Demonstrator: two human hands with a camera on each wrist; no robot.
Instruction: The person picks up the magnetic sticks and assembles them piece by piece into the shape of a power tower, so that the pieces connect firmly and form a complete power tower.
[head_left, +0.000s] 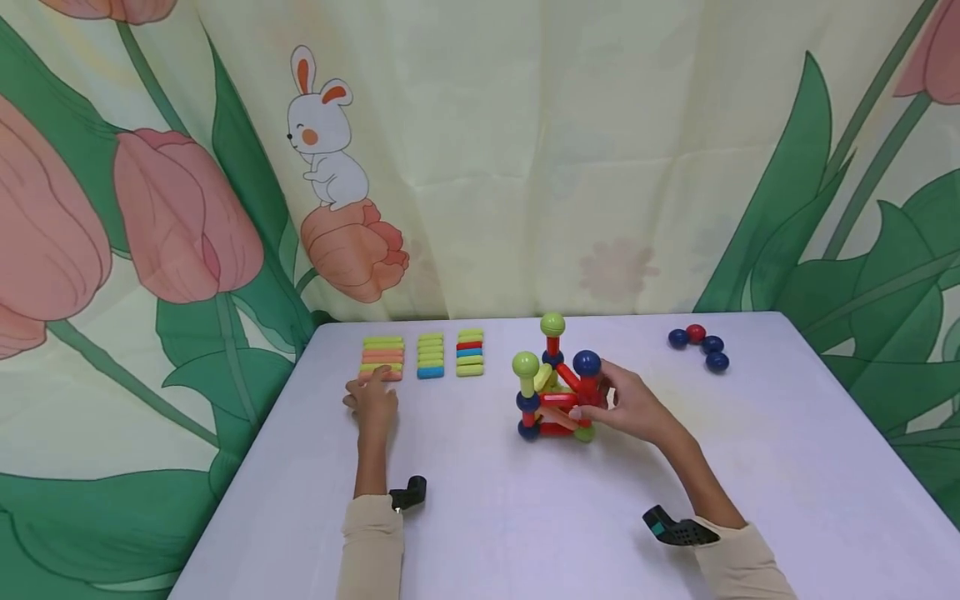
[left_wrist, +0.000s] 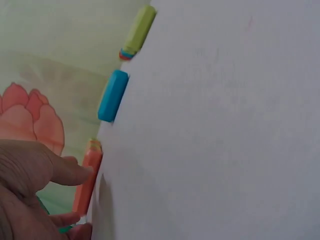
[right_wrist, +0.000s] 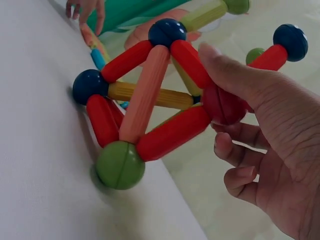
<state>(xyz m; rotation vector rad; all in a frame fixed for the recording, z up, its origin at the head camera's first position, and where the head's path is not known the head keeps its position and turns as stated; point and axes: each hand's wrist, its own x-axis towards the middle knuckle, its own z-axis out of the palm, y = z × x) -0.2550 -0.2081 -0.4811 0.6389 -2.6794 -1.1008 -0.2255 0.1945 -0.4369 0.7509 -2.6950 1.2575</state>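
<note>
My right hand [head_left: 633, 404] holds a frame of magnetic rods and balls [head_left: 557, 400] standing on the table. In the right wrist view its thumb lies at a red ball [right_wrist: 225, 106], fingers curled behind. The frame joins red, yellow and orange rods with blue and green balls; a green ball [head_left: 552, 325] tops its tallest post. My left hand [head_left: 372, 408] reaches over the near end of the leftmost column of rods. One fingertip touches the nearest orange rod [left_wrist: 88, 182] in the left wrist view; other fingers lie by the rod's end.
Two more columns of rods, one with a blue rod [head_left: 431, 372] nearest and one with a red rod [head_left: 470, 345], lie right of the left hand. Several loose balls, among them a red ball [head_left: 696, 333], sit at the back right. A printed curtain [head_left: 525, 167] hangs behind the table [head_left: 480, 517].
</note>
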